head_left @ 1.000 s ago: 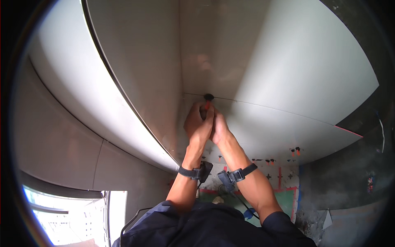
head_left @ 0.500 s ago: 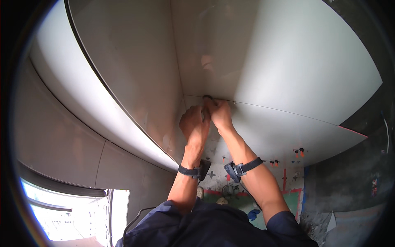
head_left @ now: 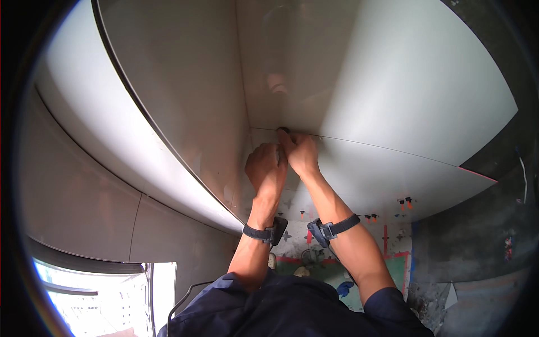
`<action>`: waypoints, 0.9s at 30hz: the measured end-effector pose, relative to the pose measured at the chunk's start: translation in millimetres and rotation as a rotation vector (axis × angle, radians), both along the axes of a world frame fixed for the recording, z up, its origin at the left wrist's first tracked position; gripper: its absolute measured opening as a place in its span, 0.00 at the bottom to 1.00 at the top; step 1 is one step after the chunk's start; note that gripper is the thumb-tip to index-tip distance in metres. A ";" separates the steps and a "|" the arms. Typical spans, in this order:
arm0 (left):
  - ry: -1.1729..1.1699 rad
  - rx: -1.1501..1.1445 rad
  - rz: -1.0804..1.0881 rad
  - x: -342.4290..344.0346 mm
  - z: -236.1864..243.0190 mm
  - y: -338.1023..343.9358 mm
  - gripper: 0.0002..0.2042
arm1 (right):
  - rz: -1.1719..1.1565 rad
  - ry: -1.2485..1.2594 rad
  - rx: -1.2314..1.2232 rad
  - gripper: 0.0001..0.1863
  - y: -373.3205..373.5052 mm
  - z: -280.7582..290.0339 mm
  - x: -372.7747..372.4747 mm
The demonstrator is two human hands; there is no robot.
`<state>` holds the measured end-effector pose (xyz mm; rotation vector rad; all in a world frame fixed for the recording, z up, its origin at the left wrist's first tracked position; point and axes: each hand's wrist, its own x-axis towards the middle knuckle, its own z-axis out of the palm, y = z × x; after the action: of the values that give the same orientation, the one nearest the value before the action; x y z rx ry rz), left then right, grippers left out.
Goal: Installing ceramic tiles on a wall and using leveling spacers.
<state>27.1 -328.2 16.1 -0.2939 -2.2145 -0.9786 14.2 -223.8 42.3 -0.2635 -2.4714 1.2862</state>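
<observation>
In the head view my right hand (head_left: pixel 301 155) is closed at a thin seam between pale glossy wall panels (head_left: pixel 393 84), its fingers pinching a small round black fitting (head_left: pixel 283 131) that they mostly cover. My left hand (head_left: pixel 265 168) is curled just below and to the left, close beside the right fingers; what it holds, if anything, is hidden. A black strap with a buckle circles each forearm, the left (head_left: pixel 257 232) and the right (head_left: pixel 342 227). Several black fittings with orange stems (head_left: pixel 408 204) sit along the joints lower right of my hands.
A pale curved panel with a dark edge (head_left: pixel 73 101) runs down the left, above a bright window opening (head_left: pixel 90 297). A dark rough wall (head_left: pixel 471 236) is at right. Below are a green floor area with red edging (head_left: pixel 393 281) and a blue item (head_left: pixel 345 289).
My right hand has moved up onto the black fitting, covering the red stem seen a second ago. My left hand has shifted slightly left and its grip has changed.
</observation>
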 end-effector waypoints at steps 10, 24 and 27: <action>0.048 0.021 -0.046 -1.6 2.7 1.9 0.05 | 0.131 -0.155 -1.184 0.16 4.7 -39.1 -9.7; 0.007 -0.031 -0.033 -1.9 2.7 -2.7 0.07 | -0.045 -0.147 0.358 0.27 3.9 21.6 3.6; -0.011 -0.019 -0.059 -1.4 4.3 -0.4 0.07 | -0.085 -0.119 0.426 0.28 6.6 20.9 -3.9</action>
<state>25.6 -328.6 20.4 -0.3647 -2.2374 -0.9933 10.3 -217.3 63.2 -0.3380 -2.7239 0.7019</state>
